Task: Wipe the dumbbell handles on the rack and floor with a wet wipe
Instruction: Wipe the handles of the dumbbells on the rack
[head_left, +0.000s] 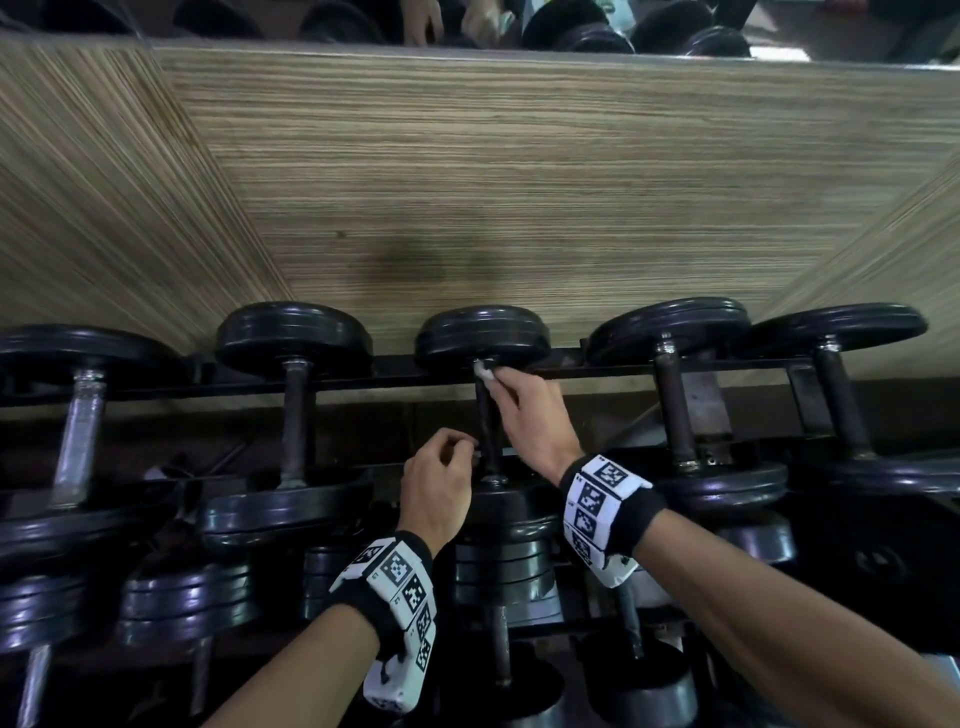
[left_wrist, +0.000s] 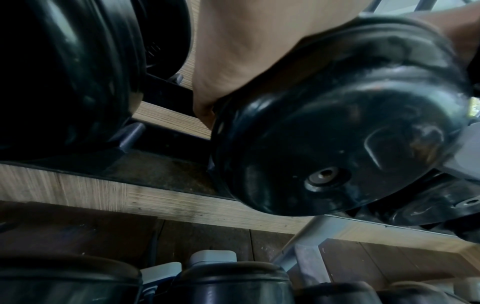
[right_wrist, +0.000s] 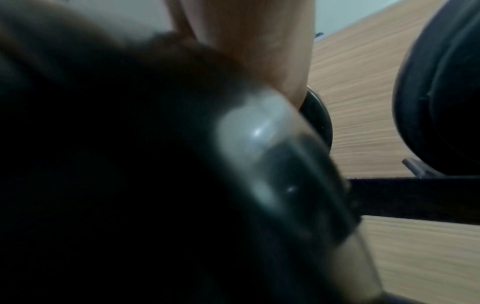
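1. Because the handle (head_left: 488, 421) of the middle dumbbell (head_left: 483, 338) on the rack (head_left: 571, 371) needed cleaning, the right hand (head_left: 530, 415) pinched a small white wet wipe (head_left: 484, 370) against the far end of that bar, right under the far black weight.
2. The wipe sat at the fingertips, touching the bar, so it looked ready to slide back along the bar toward the wrist.
3. Nearer than that grip, the left hand (head_left: 439, 486) had its fingers curled at the near end of the same bar, likely to stop the dumbbell from rolling. Whether those fingers really gripped the bar could not be told.
4. On both sides of the held bar, other dumbbells lay in a row on the rack, close but apart.
5. Below the hands, more weights sat lower down.
6. Past the fingertips stood a wooden wall (head_left: 519, 182).
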